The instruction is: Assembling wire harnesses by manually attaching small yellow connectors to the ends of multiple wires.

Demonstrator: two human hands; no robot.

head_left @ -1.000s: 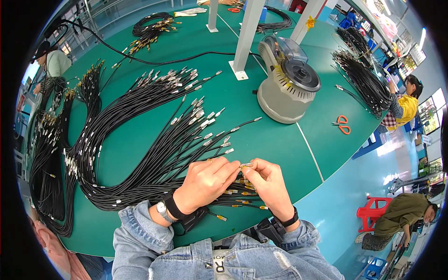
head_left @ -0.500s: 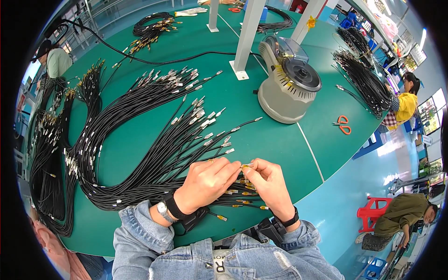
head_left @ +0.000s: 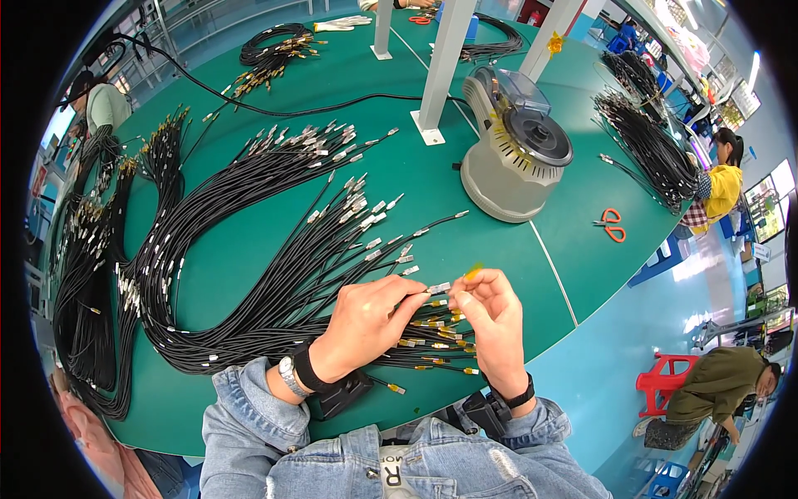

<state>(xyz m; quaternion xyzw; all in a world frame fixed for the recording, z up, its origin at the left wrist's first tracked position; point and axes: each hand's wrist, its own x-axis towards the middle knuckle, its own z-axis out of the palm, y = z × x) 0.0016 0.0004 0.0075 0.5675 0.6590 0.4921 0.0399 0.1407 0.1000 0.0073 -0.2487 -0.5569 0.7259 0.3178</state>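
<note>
My left hand (head_left: 366,324) is closed in a pinch on a black cable near its end. The cable's silver connector (head_left: 438,288) sticks out past the fingertips toward my right hand. My right hand (head_left: 492,328) has its fingers bent together just right of that connector. A small piece of yellow tape (head_left: 473,272), a little blurred, stands up at its fingertips. Below both hands lie several cable ends with yellow-wrapped connectors (head_left: 432,324). To the left spreads a large bundle of black cables (head_left: 274,287) with bare silver ends.
A grey tape dispenser (head_left: 514,166) stands beyond my hands on the green table (head_left: 465,245). Orange-handled scissors (head_left: 613,224) lie to its right. Metal posts (head_left: 440,66) rise from the tabletop. More cable bundles (head_left: 644,145) lie at the far right. Other people sit nearby.
My right hand has drawn slightly right, off the connector, and its fingers have turned upward. A yellow tape piece now shows at its fingertips. My left hand keeps the cable in nearly the same place.
</note>
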